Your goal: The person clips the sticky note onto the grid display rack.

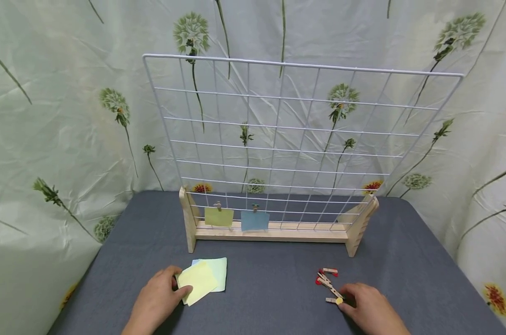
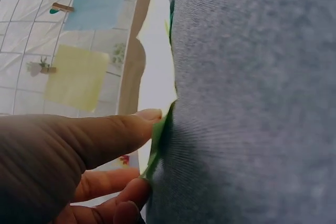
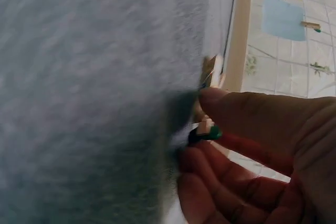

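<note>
My left hand (image 1: 158, 295) pinches the edge of pale yellow paper sheets (image 1: 200, 281) between thumb and fingers. Under them on the table lie a pale green sheet (image 1: 219, 272) and a bit of blue paper. In the left wrist view, the thumb (image 2: 115, 135) presses the lifted sheet edge (image 2: 157, 72). At the right, my right hand (image 1: 368, 304) has thumb and fingers around a small wooden clothespin (image 1: 336, 293) with a green end, clearer as the green piece (image 3: 212, 132) in the right wrist view. Beside it lies a yellow-dotted clothespin (image 1: 331, 300); red-ended clothespins (image 1: 330, 271) lie just beyond.
A white wire grid (image 1: 274, 149) stands in a wooden base (image 1: 274, 236) at the back of the dark grey table (image 1: 274, 298). Clothespins hold a yellow note (image 1: 218, 217) and a blue note (image 1: 255, 220) on its lower left. A flower-print curtain (image 1: 69, 139) hangs behind.
</note>
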